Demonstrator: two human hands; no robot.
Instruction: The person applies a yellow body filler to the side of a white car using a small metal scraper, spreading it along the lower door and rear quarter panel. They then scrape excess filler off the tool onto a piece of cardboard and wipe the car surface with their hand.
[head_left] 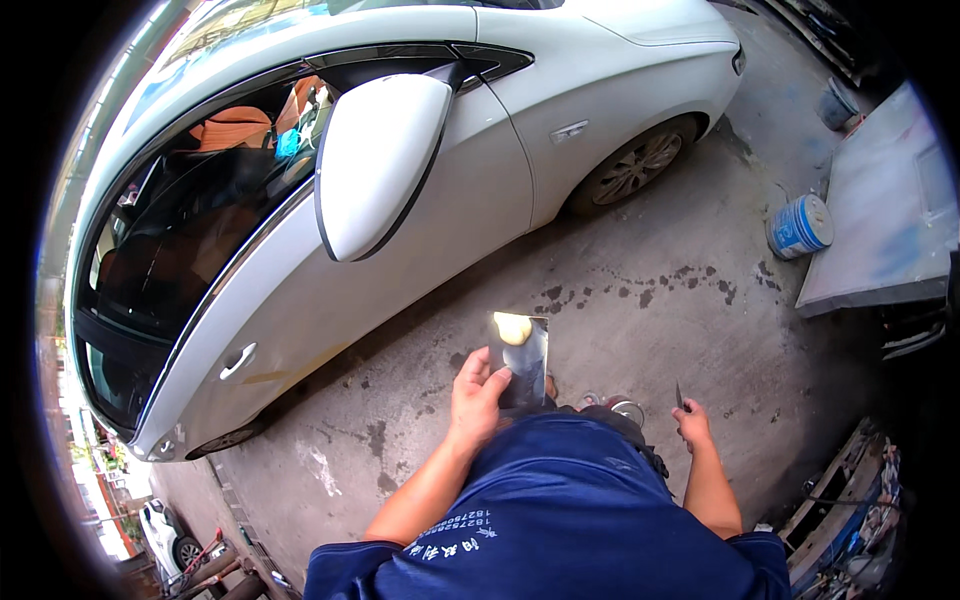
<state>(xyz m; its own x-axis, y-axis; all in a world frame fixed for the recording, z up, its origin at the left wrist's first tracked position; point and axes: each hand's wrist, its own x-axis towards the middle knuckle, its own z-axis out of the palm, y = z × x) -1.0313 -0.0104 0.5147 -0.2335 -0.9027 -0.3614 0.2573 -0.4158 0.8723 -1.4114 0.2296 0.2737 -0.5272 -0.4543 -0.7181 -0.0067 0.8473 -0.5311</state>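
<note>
My left hand [478, 400] grips a flat metal plate [525, 365] at the lower middle, with a cream-yellow lump of paste [513, 328] on its far end. To the right, my right hand [692, 425] is closed on a thin scraper [679, 398], its narrow tip pointing away from me. A white car [450, 190] stands side-on beyond my hands, with its mirror [375, 160] sticking out and a faint yellowish patch [268, 375] low on a door.
A blue-and-white bucket [798, 228] stands beside a pale leaning panel [870, 200] at right, with a grey bucket [835, 105] behind. Assorted parts [840, 500] lie at lower right. The stained concrete floor [630, 330] lies between; another white car [160, 530] is at lower left.
</note>
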